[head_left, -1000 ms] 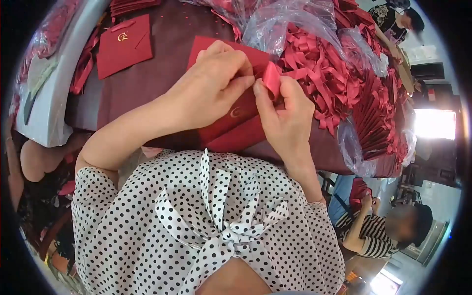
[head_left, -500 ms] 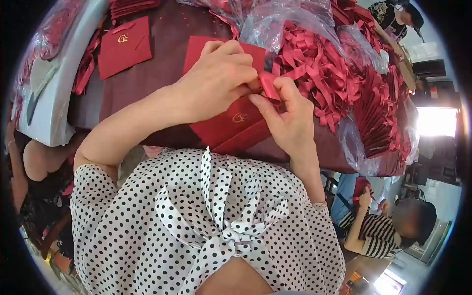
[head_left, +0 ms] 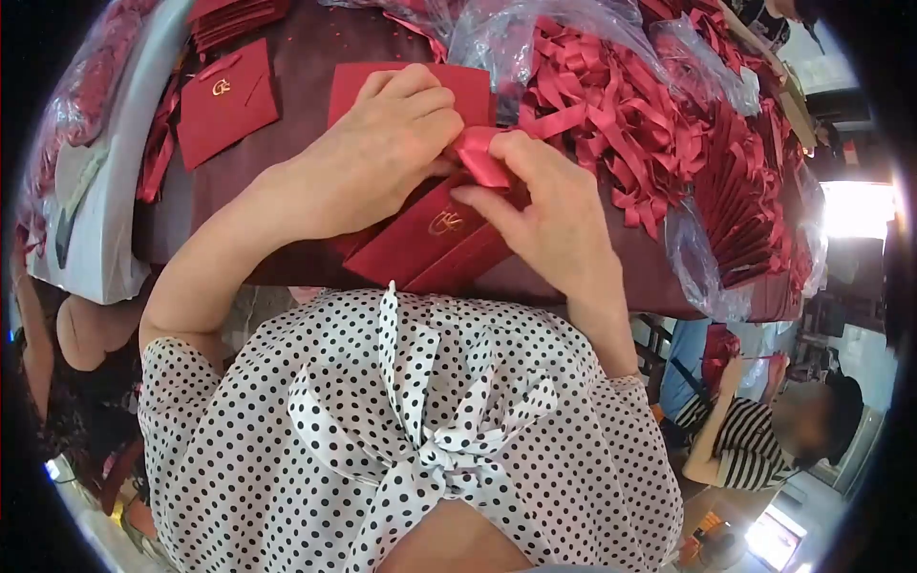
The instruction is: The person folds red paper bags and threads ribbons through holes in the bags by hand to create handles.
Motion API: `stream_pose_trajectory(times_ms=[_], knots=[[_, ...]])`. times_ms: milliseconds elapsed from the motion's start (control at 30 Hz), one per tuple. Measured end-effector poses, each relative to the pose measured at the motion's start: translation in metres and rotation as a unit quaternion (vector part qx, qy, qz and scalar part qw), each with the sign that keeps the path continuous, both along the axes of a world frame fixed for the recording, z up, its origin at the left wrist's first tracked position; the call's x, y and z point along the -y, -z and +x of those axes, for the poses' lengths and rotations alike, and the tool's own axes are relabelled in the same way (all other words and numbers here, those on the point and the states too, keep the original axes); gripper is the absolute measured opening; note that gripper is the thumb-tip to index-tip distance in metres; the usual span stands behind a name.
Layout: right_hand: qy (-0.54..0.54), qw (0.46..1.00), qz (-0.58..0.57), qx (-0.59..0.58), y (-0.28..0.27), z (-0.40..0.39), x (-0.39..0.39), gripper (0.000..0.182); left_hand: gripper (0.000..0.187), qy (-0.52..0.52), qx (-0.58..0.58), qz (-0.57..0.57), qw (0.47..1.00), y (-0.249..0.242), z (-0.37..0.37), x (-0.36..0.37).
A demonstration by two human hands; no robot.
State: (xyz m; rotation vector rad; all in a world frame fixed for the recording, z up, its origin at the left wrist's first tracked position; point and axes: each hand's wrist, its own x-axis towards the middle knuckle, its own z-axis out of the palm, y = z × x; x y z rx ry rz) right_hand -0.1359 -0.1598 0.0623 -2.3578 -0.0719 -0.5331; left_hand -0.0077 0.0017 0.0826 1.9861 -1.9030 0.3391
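A dark red paper bag (head_left: 411,253) with a gold emblem lies in front of me, its open side spread toward the far edge. My left hand (head_left: 392,148) bends over the bag with its fingers curled. Its fingertips are mostly hidden, but the shiny red ribbon (head_left: 483,158) comes out right beside them. My right hand (head_left: 554,210) pinches that ribbon between thumb and index finger, just above the emblem. The ribbon is bunched and folded over between the two hands.
A finished-looking red bag (head_left: 229,100) lies at the left, near stacked red bags (head_left: 234,24). Loose red ribbons (head_left: 602,115) pile up in clear plastic at the right, beside fanned red folders (head_left: 731,224). A white box (head_left: 100,220) stands left. A co-worker in stripes (head_left: 755,435) sits at right.
Both hands have shifted slightly left with the ribbon. The bag has turned and its emblem side stands more tilted, while the ribbon looks flatter and wider by my right fingers.
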Motion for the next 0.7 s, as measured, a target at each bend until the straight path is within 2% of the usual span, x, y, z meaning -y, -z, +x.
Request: stream_pose_trajectory(times_ms=[33,67,167,233,300,400,467,533,567,600,633,700], knots=[[-0.021,0.999,-0.024,0.017,0.0,0.003,0.002,0.032,0.015,0.005,-0.057,-0.001,0.998,0.005,0.003,0.002],[-0.046,0.997,-0.047,0.034,-0.003,0.006,0.003,0.032,0.015,0.001,-0.058,0.002,0.998,0.007,0.002,0.002],[-0.07,0.995,-0.067,-0.021,-0.015,0.008,0.013,0.032,0.014,-0.008,-0.112,0.008,0.994,0.01,0.003,0.005],[-0.079,0.993,-0.075,-0.043,-0.02,0.006,0.018,0.03,0.012,-0.01,0.016,0.002,1.0,0.002,0.006,0.003],[-0.05,0.993,0.027,-0.108,-0.023,0.004,0.023,0.025,0.009,-0.096,0.062,-0.033,0.993,-0.007,0.026,-0.01],[-0.038,0.997,0.025,-0.067,-0.02,-0.001,0.029,0.023,0.01,-0.185,0.081,-0.03,0.979,-0.013,0.05,-0.037],[-0.027,0.997,0.032,-0.063,-0.01,-0.002,0.03,0.024,0.013,-0.196,0.06,0.0,0.979,-0.01,0.041,-0.039],[0.007,0.997,0.068,-0.038,0.0,0.003,0.025,0.021,0.017,-0.199,-0.172,-0.139,0.955,-0.007,0.008,-0.031],[0.006,0.997,0.067,-0.039,0.0,0.003,0.024,0.021,0.022,-0.132,-0.194,-0.128,0.964,-0.004,0.001,-0.036],[0.01,0.996,0.082,-0.042,0.0,0.003,0.024,0.02,0.024,-0.1,-0.168,-0.07,0.978,-0.005,-0.011,-0.038],[0.013,0.994,0.097,-0.045,-0.001,0.002,0.023,0.019,0.025,-0.095,-0.201,-0.018,0.975,-0.005,-0.023,-0.037],[0.01,0.994,0.106,-0.039,-0.003,-0.001,0.021,0.017,0.022,-0.089,-0.198,-0.014,0.976,0.013,-0.03,-0.033]])
